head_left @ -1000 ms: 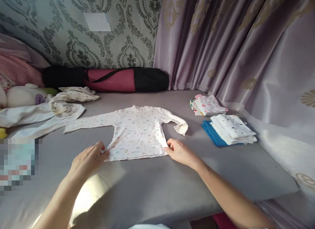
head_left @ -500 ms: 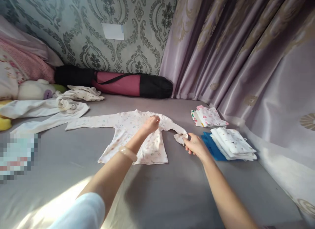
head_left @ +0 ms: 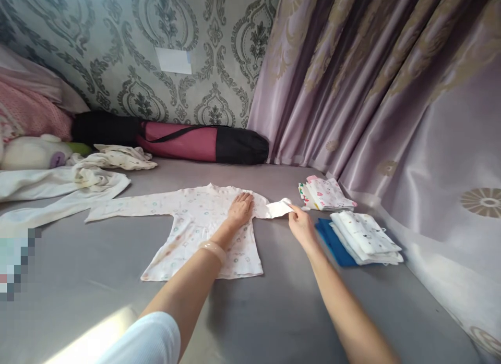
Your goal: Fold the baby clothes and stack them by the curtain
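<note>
Pinching sleeve (head_left: 277, 209) near end w/ R hand (head_left: 302, 224), ctr-R of frame; pressing flat w/ outstretched L hand (head_left: 239, 211) on printed long-slv top (head_left: 195, 210), lying ctr frame, long axis L–R along sleeves; nearer sleeve end w/ R.

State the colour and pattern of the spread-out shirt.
The shirt is whitish with small scattered prints, some blue-green; best seen in the head view.

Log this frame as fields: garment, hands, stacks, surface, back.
garment: small white printed long-sleeved fabric shirt, spread out
left hand: palm down on the shirt's upper part
right hand: gripping one sleeve's end
stacks: white printed folded fabrics over blue fabric; pink-and-white printed folded fabrics behind
surface: grey fabric sheet
back: long maroon-and-black fabric bag
</note>
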Demonstrator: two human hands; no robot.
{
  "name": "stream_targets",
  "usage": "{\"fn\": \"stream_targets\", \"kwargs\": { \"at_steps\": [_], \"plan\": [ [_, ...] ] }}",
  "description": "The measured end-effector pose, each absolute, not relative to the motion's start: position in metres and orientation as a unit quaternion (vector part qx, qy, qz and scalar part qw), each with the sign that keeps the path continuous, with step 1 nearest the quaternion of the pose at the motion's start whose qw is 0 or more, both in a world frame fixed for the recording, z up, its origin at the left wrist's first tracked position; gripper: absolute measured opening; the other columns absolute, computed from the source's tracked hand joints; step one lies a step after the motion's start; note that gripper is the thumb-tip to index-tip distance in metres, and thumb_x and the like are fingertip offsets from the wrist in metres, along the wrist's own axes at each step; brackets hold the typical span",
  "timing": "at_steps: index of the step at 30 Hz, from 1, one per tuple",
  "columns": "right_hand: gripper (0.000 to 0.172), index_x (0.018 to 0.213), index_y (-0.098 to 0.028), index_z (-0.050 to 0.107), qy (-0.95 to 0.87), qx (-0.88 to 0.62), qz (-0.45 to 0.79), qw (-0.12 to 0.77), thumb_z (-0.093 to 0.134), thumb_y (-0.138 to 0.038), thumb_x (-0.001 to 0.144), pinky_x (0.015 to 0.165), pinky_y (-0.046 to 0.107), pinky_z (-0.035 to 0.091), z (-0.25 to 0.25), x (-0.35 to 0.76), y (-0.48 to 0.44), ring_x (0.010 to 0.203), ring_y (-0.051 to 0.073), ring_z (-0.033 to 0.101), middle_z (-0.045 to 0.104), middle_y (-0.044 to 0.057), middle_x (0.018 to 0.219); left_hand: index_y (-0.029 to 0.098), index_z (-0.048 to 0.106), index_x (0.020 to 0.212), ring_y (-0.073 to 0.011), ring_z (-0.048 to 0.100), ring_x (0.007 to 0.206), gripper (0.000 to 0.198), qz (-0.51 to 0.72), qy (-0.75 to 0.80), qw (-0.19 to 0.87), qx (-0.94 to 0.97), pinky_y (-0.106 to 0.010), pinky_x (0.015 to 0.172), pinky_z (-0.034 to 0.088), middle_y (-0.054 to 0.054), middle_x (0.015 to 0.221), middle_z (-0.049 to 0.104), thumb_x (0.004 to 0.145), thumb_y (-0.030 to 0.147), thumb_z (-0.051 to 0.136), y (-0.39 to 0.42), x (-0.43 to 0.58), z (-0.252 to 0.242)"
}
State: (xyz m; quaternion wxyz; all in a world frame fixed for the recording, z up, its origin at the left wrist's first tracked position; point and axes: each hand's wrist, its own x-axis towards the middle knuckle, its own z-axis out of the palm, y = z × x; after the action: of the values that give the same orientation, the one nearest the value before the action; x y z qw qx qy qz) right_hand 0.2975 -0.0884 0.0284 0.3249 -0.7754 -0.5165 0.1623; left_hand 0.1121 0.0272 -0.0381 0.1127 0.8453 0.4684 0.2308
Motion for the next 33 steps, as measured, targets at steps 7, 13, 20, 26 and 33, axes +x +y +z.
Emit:
{"fn": "stream_targets", "kwargs": {
  "at_steps": [7,13,20,26,33],
  "plan": [
    [0.065,0.154,-0.003,0.018,-0.616,-0.76,-0.135,0.157,0.032,-0.025,0.094,0.116,0.046,0.022,0.012,0.312,-0.098,0.146,0.029,0.023,0.028,0.02,0.157,0.011,0.04,0.147,-0.0301,0.03,0.144,0.054,0.178,0.502,0.089,0.842,-0.052,0.12,0.018,-0.013,0.153,0.04,0.1,0.036,0.029,0.02,0.119,-0.032],
    [0.063,0.152,-0.001,0.023,-0.558,-0.825,-0.087,0.019,0.026,-0.036,0.1,0.115,0.052,0.017,-0.019,0.329,-0.111,0.145,0.034,0.023,0.032,0.025,0.154,0.014,0.038,0.149,-0.0331,0.026,0.145,0.059,0.162,0.508,0.076,0.843,-0.057,0.118,0.017,-0.015,0.155,0.036,0.1,0.045,0.027,0.017,0.121,-0.03],
    [0.058,0.147,-0.011,0.041,-0.52,-0.853,0.01,-0.046,0.031,-0.044,0.099,0.103,0.047,0.035,0.017,0.319,-0.106,0.134,0.035,0.044,0.051,0.024,0.14,0.015,0.038,0.148,-0.032,0.027,0.145,0.057,0.159,0.503,0.094,0.845,-0.057,0.117,0.017,-0.015,0.155,0.037,0.1,0.043,0.028,0.018,0.12,-0.029],
    [0.058,0.115,-0.011,0.067,-0.474,-0.881,-0.009,-0.003,0.023,-0.047,0.101,0.081,0.04,0.045,0.065,0.301,-0.101,0.096,0.033,0.068,0.071,0.023,0.096,0.011,0.052,0.133,-0.0294,0.036,0.14,0.047,0.245,0.529,0.073,0.809,-0.05,0.116,0.023,-0.018,0.145,0.049,0.099,0.034,0.031,0.017,0.117,-0.028],
    [0.037,0.116,-0.024,0.066,-0.641,-0.762,0.067,0.057,0.034,-0.025,0.1,0.083,0.027,0.044,0.044,0.256,-0.034,0.108,0.021,0.063,0.068,0.009,0.116,0.007,0.051,0.134,-0.0336,0.037,0.138,0.046,0.267,0.585,0.041,0.765,-0.054,0.114,0.025,-0.022,0.143,0.049,0.095,0.024,0.034,0.017,0.116,-0.033]
  ]
}}
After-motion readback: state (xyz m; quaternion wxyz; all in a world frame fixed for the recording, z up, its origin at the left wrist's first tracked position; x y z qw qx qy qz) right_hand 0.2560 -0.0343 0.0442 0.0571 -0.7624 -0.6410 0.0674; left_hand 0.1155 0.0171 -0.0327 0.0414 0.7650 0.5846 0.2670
